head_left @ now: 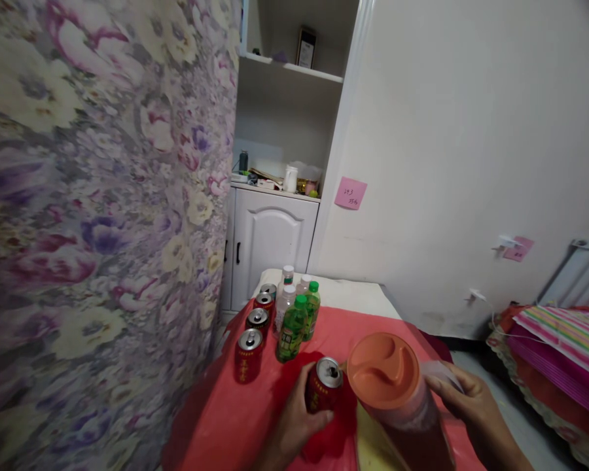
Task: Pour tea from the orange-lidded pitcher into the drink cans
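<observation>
My left hand is wrapped round a red drink can that stands opened on the red tablecloth. My right hand grips the clear handle of a pitcher with an orange lid, which holds a reddish liquid. The can stands just left of the pitcher and touches it or nearly so. Behind them, a row of red cans lines the table's left side, with green bottles and clear bottles beside the row.
A flowered curtain hangs close on the left. A white cupboard with cluttered shelves stands behind the table. The white wall carries pink notes. Striped bedding lies at the right, below a radiator.
</observation>
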`<action>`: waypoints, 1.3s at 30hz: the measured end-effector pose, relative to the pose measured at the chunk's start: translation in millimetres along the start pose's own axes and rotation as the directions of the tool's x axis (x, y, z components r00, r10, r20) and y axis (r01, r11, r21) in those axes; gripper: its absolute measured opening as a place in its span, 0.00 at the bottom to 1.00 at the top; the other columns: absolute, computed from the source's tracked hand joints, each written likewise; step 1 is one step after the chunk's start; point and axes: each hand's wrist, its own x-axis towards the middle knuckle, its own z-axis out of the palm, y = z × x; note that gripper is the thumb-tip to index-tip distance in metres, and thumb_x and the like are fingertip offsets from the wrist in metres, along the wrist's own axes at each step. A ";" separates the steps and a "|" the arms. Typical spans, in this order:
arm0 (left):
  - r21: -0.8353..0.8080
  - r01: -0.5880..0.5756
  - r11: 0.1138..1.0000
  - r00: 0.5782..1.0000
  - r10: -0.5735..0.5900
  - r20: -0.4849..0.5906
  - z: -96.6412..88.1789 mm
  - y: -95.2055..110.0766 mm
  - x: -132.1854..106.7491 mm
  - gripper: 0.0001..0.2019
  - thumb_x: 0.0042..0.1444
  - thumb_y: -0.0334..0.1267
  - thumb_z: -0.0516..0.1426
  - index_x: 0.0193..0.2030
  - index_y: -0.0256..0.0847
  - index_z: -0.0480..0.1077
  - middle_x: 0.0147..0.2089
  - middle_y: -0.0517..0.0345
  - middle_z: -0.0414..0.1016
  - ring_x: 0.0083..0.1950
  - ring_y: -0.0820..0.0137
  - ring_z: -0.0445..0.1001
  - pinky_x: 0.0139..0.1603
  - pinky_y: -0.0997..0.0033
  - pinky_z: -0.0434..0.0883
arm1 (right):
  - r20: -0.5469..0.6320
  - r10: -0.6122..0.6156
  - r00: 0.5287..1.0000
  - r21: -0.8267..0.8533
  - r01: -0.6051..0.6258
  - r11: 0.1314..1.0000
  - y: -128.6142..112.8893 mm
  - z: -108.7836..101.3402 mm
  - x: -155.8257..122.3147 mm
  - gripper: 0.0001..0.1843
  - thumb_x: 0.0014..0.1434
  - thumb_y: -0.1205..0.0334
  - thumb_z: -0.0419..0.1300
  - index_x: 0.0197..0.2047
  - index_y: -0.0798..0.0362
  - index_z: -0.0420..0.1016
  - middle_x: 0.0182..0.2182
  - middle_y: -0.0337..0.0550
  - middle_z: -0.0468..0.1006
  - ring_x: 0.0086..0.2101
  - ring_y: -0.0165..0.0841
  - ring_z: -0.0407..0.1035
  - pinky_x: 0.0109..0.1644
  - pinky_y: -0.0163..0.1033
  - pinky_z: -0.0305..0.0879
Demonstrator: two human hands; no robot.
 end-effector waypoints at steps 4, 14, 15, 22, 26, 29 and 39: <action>-0.010 -0.005 1.000 1.000 0.005 0.019 -0.7 -1.6 0.5 0.39 0.40 0.40 0.67 0.62 0.43 0.62 0.63 0.42 0.74 0.66 0.47 0.70 0.68 0.47 0.62 | 0.004 -0.012 1.000 0.020 0.012 1.000 2.4 -0.4 0.7 0.25 0.50 0.39 0.68 0.19 0.51 0.70 0.22 0.37 0.71 0.26 0.32 0.60 0.29 0.37 0.59; 0.034 -0.065 0.997 0.998 0.065 -0.007 -5.2 -16.8 0.8 0.41 0.42 0.42 0.70 0.65 0.45 0.63 0.67 0.43 0.72 0.67 0.47 0.70 0.69 0.46 0.65 | -0.022 -0.018 1.000 0.011 0.019 1.000 -3.2 0.7 0.7 0.24 0.48 0.39 0.69 0.22 0.52 0.75 0.20 0.36 0.69 0.24 0.31 0.59 0.27 0.37 0.59; 0.037 -0.059 0.998 0.998 0.060 -0.012 -5.5 -18.6 0.6 0.43 0.42 0.42 0.70 0.66 0.46 0.62 0.67 0.43 0.72 0.67 0.47 0.70 0.69 0.45 0.65 | -0.025 -0.017 1.000 0.006 0.017 1.000 -3.8 0.8 0.7 0.24 0.48 0.38 0.68 0.21 0.52 0.75 0.20 0.36 0.68 0.24 0.31 0.58 0.26 0.36 0.58; 0.099 -0.049 0.994 0.997 0.055 -0.060 -7.0 -27.3 1.3 0.46 0.41 0.42 0.71 0.69 0.48 0.61 0.68 0.44 0.71 0.68 0.46 0.68 0.68 0.43 0.66 | -0.007 -0.022 1.000 0.010 0.022 1.000 -3.4 -0.5 0.7 0.25 0.49 0.40 0.68 0.19 0.52 0.72 0.21 0.37 0.71 0.25 0.31 0.60 0.27 0.36 0.58; 0.041 -0.057 0.998 0.998 0.057 -0.004 -6.0 -22.2 1.3 0.43 0.42 0.43 0.69 0.66 0.46 0.62 0.67 0.43 0.72 0.66 0.48 0.71 0.67 0.46 0.66 | 0.004 -0.010 1.000 0.006 0.010 1.000 -4.4 -1.0 0.3 0.25 0.49 0.39 0.68 0.19 0.52 0.72 0.22 0.38 0.72 0.26 0.33 0.62 0.29 0.37 0.60; 0.043 -0.042 0.998 0.999 0.042 -0.011 -4.8 -15.9 0.2 0.42 0.41 0.42 0.68 0.65 0.45 0.62 0.67 0.42 0.71 0.66 0.47 0.70 0.68 0.46 0.65 | 0.010 -0.007 1.000 0.012 0.007 1.000 -6.4 -0.4 0.0 0.25 0.49 0.39 0.68 0.20 0.52 0.72 0.23 0.38 0.74 0.27 0.34 0.64 0.30 0.38 0.61; 0.001 0.003 1.000 1.000 -0.003 -0.018 0.6 -3.6 0.1 0.39 0.38 0.38 0.67 0.61 0.45 0.64 0.63 0.45 0.75 0.66 0.46 0.70 0.68 0.47 0.64 | -0.016 -0.005 1.000 -0.014 0.005 1.000 -6.6 0.3 -0.3 0.26 0.48 0.36 0.67 0.21 0.52 0.74 0.21 0.37 0.70 0.25 0.32 0.60 0.28 0.37 0.57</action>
